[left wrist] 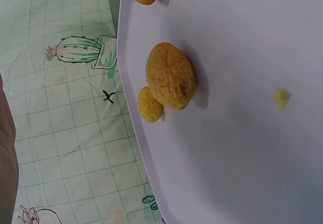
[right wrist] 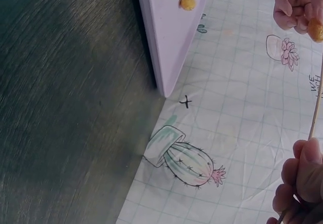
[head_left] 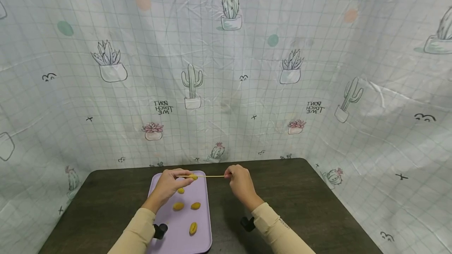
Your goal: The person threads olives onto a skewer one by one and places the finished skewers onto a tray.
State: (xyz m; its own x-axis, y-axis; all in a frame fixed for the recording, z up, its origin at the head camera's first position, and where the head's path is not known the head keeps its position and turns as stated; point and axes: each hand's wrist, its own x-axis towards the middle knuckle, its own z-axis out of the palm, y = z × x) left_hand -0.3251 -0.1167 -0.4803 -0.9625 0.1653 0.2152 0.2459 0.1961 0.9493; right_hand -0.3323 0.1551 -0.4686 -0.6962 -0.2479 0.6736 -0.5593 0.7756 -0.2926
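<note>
My left hand (head_left: 170, 184) pinches a small wrinkled yellow potato (head_left: 193, 176) between fingertips and thumb, above the far end of a lilac tray (head_left: 202, 242). Level with it, a thin wooden skewer (head_left: 213, 176) runs sideways; its line meets the potato and shows again on the left side. The right hand (head_left: 241, 183) grips the skewer's right part with curled fingers, over the dark table. In the right wrist view, the skewer's back end pokes out below the right hand (right wrist: 303, 183). Only an edge of the left hand (left wrist: 7, 158) appears in the left wrist view.
Several more wrinkled potatoes (head_left: 178, 206) lie spread on the tray, with a yellow crumb (left wrist: 280, 98) among them. The dark wooden table (head_left: 293, 191) extends to both sides. A curtain (head_left: 226, 89) with printed cacti hangs behind it.
</note>
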